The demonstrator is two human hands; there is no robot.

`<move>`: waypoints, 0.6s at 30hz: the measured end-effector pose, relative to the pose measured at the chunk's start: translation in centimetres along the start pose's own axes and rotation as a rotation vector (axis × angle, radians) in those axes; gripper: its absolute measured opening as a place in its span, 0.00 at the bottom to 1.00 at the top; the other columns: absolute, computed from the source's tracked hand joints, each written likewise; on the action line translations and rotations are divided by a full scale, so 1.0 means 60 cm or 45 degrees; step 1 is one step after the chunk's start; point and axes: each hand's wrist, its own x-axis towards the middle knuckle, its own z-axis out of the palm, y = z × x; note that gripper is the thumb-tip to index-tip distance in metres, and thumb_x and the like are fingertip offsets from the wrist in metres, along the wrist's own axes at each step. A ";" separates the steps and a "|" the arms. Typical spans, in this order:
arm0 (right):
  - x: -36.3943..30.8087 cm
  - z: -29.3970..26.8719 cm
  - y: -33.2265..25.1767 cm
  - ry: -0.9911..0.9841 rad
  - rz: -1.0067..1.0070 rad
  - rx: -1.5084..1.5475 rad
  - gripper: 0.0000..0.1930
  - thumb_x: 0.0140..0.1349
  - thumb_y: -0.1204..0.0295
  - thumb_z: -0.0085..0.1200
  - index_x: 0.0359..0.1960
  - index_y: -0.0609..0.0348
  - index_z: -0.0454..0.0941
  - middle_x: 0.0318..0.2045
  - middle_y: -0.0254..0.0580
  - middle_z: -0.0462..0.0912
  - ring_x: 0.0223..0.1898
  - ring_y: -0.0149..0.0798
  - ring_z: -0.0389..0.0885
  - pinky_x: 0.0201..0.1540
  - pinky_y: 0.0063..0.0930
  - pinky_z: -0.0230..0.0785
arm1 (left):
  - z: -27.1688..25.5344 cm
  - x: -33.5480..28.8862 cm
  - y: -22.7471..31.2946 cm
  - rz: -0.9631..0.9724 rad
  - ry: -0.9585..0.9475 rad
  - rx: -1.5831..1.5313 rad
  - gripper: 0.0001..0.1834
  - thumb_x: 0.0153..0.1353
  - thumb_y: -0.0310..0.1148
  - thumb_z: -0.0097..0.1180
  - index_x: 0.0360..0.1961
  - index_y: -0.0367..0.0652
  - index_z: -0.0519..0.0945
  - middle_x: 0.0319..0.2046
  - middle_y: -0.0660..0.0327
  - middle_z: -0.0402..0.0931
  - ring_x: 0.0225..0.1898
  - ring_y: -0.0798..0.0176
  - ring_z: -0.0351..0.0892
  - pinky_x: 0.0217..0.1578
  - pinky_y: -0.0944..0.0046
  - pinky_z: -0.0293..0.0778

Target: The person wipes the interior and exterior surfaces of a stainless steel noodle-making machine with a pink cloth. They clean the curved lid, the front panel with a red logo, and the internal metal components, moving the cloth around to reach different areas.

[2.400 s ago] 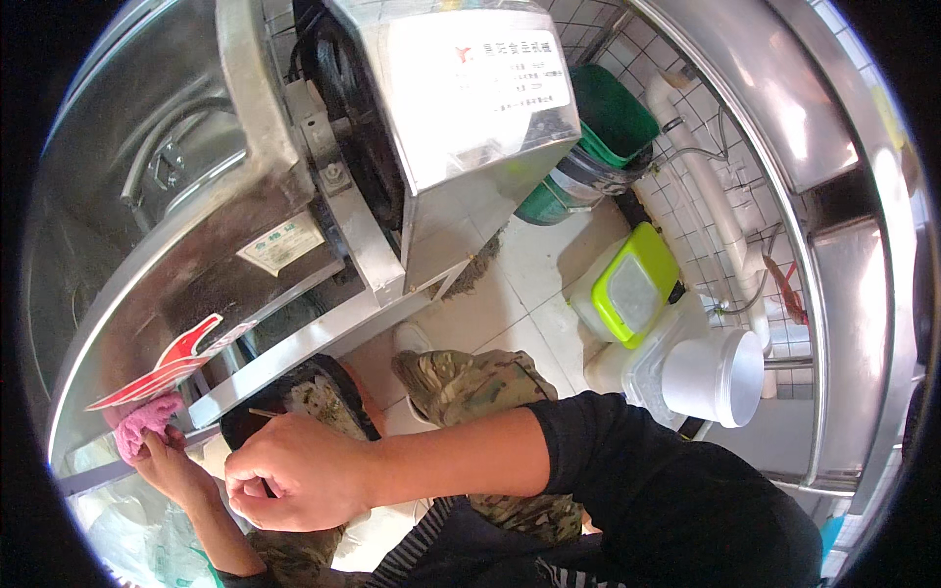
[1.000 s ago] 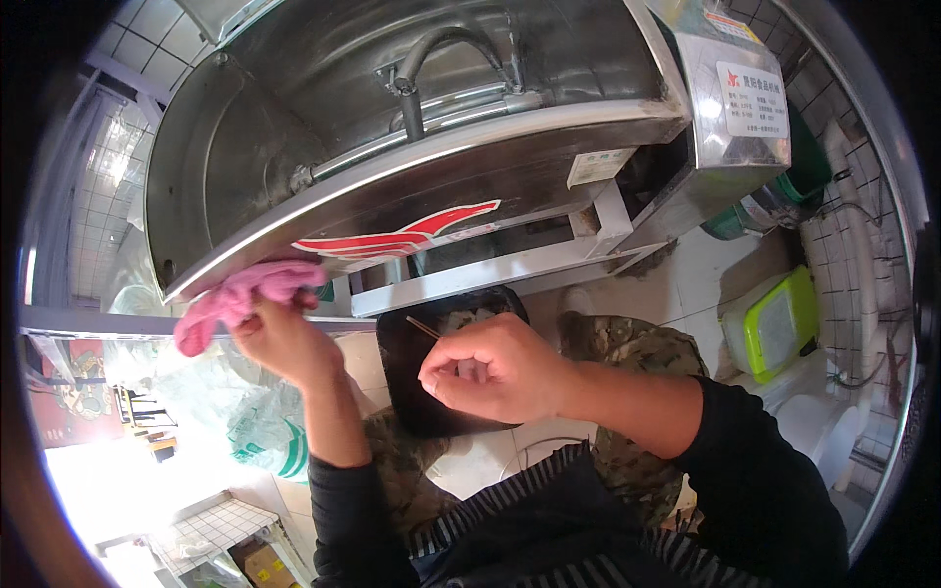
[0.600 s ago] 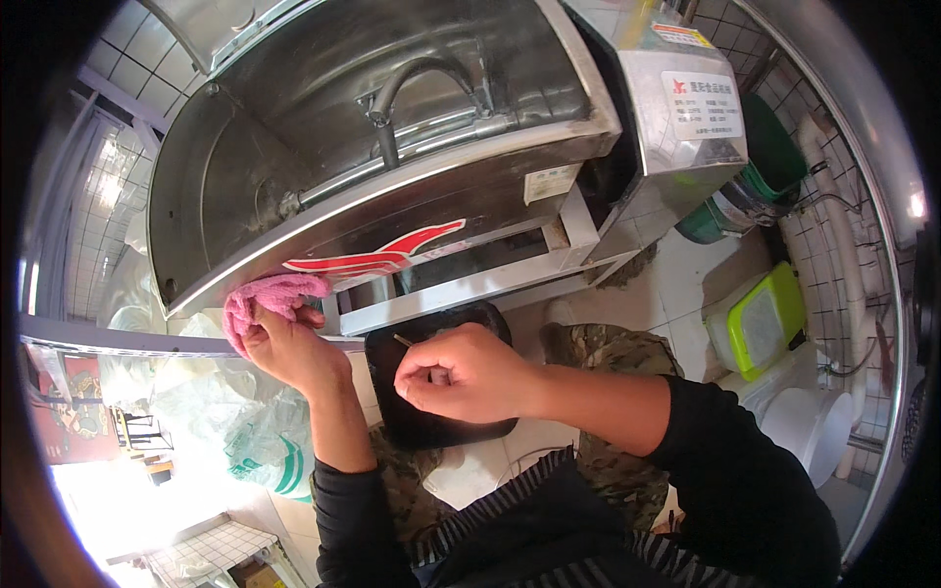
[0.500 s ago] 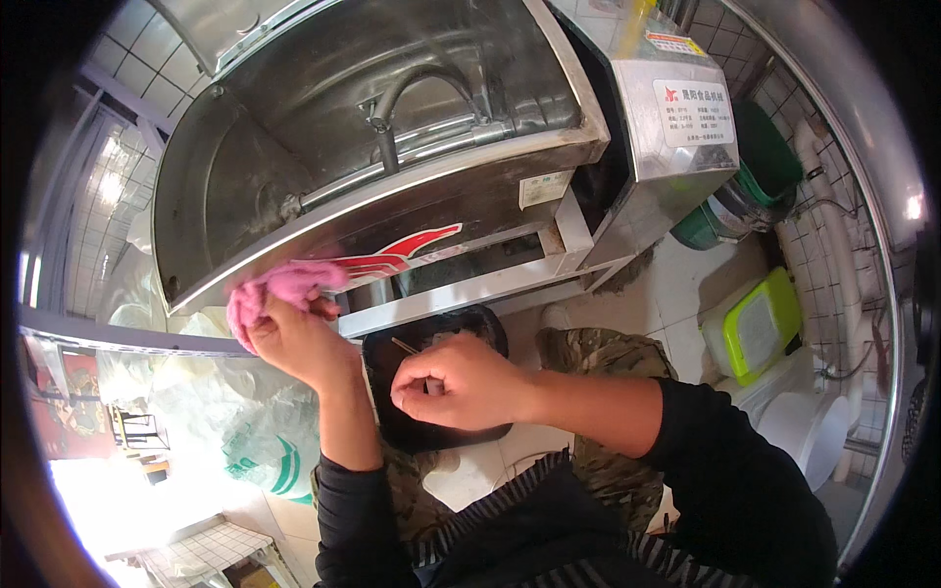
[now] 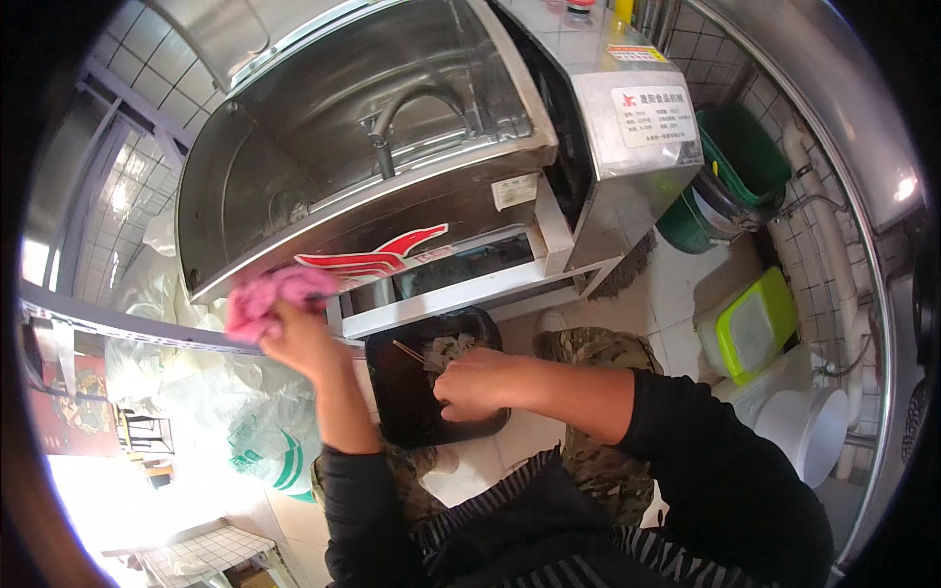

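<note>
My left hand (image 5: 296, 338) is closed on a bunched pink cloth (image 5: 279, 299), which lies against the lower left front of a steel mixing machine (image 5: 392, 211) near a red decal. Inside the machine's open trough a curved metal mixing arm (image 5: 431, 93) shows. Over a black bin (image 5: 397, 412) hangs my right hand (image 5: 475, 384), fingers curled in; whatever they may hold is hidden. Thin wooden sticks (image 5: 408, 351) and crumpled whitish scraps (image 5: 451, 345) show in the bin beside that hand.
A steel cabinet (image 5: 637, 137) adjoins the machine on the right. Beyond it stand a dark green bucket (image 5: 750, 157), a box with a lime-green lid (image 5: 757, 323) and a white tub (image 5: 809, 431). Clear plastic bags (image 5: 196, 402) are heaped at left. A pale rail (image 5: 118, 323) runs nearby.
My right hand has moved right and a little down, uncovering more of the bin and its scraps. My left hand still holds the cloth, slightly shifted. The view has turned somewhat.
</note>
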 end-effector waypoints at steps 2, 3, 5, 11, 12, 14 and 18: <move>-0.003 -0.007 -0.006 -0.052 0.014 0.012 0.18 0.65 0.57 0.54 0.37 0.61 0.85 0.38 0.53 0.88 0.44 0.58 0.86 0.46 0.52 0.78 | -0.018 0.015 0.002 -0.016 0.083 0.095 0.04 0.75 0.29 0.52 0.42 0.40 0.76 0.30 0.59 0.83 0.24 0.68 0.80 0.19 0.72 0.73; -0.004 -0.010 -0.007 -0.069 0.008 0.010 0.18 0.66 0.57 0.53 0.38 0.61 0.85 0.38 0.53 0.88 0.44 0.58 0.86 0.47 0.52 0.78 | -0.019 0.015 0.001 -0.068 0.086 0.128 0.05 0.76 0.30 0.51 0.41 0.41 0.76 0.28 0.60 0.82 0.23 0.69 0.79 0.19 0.72 0.72; -0.003 -0.012 -0.008 -0.073 0.023 0.030 0.18 0.65 0.57 0.54 0.42 0.60 0.85 0.41 0.53 0.88 0.46 0.57 0.86 0.49 0.52 0.78 | 0.008 -0.005 -0.014 0.016 0.037 0.153 0.06 0.76 0.31 0.51 0.41 0.42 0.76 0.27 0.60 0.82 0.22 0.69 0.78 0.17 0.72 0.70; 0.004 -0.016 0.005 -0.055 0.084 0.089 0.21 0.64 0.57 0.54 0.52 0.56 0.84 0.47 0.52 0.87 0.52 0.54 0.85 0.55 0.49 0.76 | 0.087 -0.077 -0.011 -0.125 -0.262 0.114 0.04 0.72 0.26 0.52 0.37 0.40 0.75 0.28 0.62 0.77 0.23 0.72 0.75 0.19 0.70 0.72; 0.003 -0.015 0.008 -0.043 0.082 0.096 0.21 0.64 0.57 0.54 0.52 0.55 0.84 0.48 0.52 0.87 0.52 0.54 0.85 0.55 0.49 0.77 | 0.088 -0.070 -0.005 -0.022 -0.207 0.209 0.07 0.73 0.28 0.51 0.35 0.40 0.75 0.28 0.63 0.77 0.22 0.72 0.75 0.19 0.70 0.72; 0.001 -0.017 0.012 -0.003 0.087 0.115 0.21 0.64 0.57 0.54 0.53 0.55 0.84 0.48 0.51 0.87 0.52 0.54 0.85 0.55 0.48 0.77 | 0.078 -0.063 0.005 -0.005 0.058 0.132 0.10 0.75 0.30 0.50 0.34 0.40 0.75 0.27 0.63 0.78 0.21 0.71 0.75 0.19 0.71 0.72; -0.001 -0.023 0.014 0.044 0.072 0.134 0.21 0.64 0.57 0.54 0.53 0.54 0.84 0.48 0.51 0.87 0.52 0.54 0.85 0.55 0.48 0.77 | 0.053 -0.038 0.003 0.051 -0.055 -0.009 0.11 0.77 0.32 0.49 0.34 0.42 0.76 0.27 0.62 0.80 0.21 0.70 0.75 0.20 0.74 0.68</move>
